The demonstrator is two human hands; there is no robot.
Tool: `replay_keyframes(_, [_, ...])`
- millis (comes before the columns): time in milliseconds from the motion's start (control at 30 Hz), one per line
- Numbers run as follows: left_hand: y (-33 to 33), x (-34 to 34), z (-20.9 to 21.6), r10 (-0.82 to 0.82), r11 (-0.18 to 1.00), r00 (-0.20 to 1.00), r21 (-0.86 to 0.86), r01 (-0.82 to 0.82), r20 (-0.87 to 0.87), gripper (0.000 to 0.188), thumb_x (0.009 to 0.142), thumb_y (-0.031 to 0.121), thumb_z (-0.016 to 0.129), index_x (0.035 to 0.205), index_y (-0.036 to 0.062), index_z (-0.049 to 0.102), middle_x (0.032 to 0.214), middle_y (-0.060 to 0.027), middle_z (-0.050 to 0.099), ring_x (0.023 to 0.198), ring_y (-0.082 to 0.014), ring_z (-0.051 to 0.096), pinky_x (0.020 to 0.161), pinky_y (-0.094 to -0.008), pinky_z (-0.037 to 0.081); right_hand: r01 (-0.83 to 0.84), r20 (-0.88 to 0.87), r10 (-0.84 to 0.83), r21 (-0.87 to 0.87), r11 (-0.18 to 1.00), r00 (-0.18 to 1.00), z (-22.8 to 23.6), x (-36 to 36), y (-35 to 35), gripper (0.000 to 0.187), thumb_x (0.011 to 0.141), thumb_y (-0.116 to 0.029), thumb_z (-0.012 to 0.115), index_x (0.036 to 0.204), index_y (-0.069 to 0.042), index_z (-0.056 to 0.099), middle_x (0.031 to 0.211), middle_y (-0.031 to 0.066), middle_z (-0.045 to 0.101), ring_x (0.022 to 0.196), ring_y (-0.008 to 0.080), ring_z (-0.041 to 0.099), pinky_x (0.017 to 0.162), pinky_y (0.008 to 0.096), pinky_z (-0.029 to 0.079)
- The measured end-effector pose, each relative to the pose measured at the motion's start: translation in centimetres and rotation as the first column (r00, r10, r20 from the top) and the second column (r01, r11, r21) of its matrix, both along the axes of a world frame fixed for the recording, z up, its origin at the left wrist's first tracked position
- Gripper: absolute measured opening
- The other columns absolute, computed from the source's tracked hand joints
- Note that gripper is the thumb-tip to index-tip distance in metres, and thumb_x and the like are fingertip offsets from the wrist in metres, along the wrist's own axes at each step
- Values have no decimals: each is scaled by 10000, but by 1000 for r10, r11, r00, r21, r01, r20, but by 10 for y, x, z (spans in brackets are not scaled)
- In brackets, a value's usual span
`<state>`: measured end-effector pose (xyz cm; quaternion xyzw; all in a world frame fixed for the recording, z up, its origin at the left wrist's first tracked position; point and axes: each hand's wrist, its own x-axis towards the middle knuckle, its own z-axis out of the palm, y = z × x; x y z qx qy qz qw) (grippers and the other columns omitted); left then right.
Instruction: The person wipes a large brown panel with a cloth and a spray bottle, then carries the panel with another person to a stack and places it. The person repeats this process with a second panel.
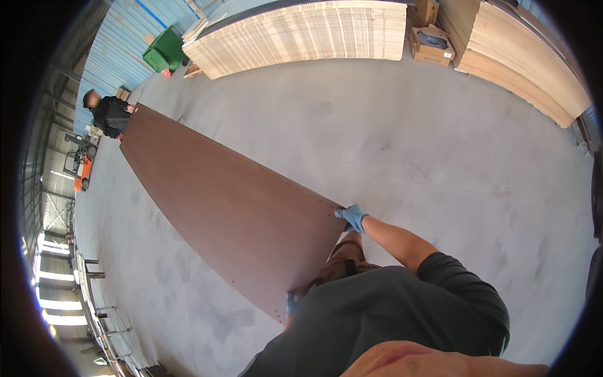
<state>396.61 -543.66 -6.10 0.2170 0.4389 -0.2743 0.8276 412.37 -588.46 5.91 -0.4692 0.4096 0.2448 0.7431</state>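
A long brown panel (232, 201) with small holes along its edges stretches from my body toward the far left, held off the floor. My right hand (353, 217), in a blue glove, grips its near right corner, thumb on top and the other fingers beneath. At the near left end of the panel, my left hand (292, 304), also blue-gloved, is closed on the edge; my shirt and arm partly hide it. A co-worker (108, 114) in dark clothing and a cap holds the far end with both hands.
Tall stacks of light wooden boards (308, 34) and more boards (521, 60) stand at the back. Between them sits an open cardboard box (432, 45). A green bin (165, 50) is at the far wall, an orange forklift (81, 164) at far left. Metal racks (100, 301) line the left side.
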Motion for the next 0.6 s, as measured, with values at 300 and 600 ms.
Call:
replay_keyframes(300, [-297, 175, -3, -73, 994, 996, 72, 77, -51, 767, 986, 676, 399, 1491, 99, 422, 1497, -145, 458, 1375, -329, 412, 1199, -452, 302, 21, 35, -18, -67, 998, 999, -18, 160, -288, 460, 896, -238, 770, 1212, 63, 625, 1106, 185, 701, 951, 306, 712, 724, 434, 656])
replay_keyframes(600, [-586, 274, 38, -38, 989, 999, 140, 42, -27, 722, 998, 650, 398, 1458, 96, 452, 1462, -155, 490, 1350, -342, 437, 1189, -454, 323, -41, 62, 40, 11, 999, 997, -22, 274, -572, 431, 921, -277, 737, 1200, 37, 640, 1150, 180, 691, 946, 303, 714, 715, 431, 656])
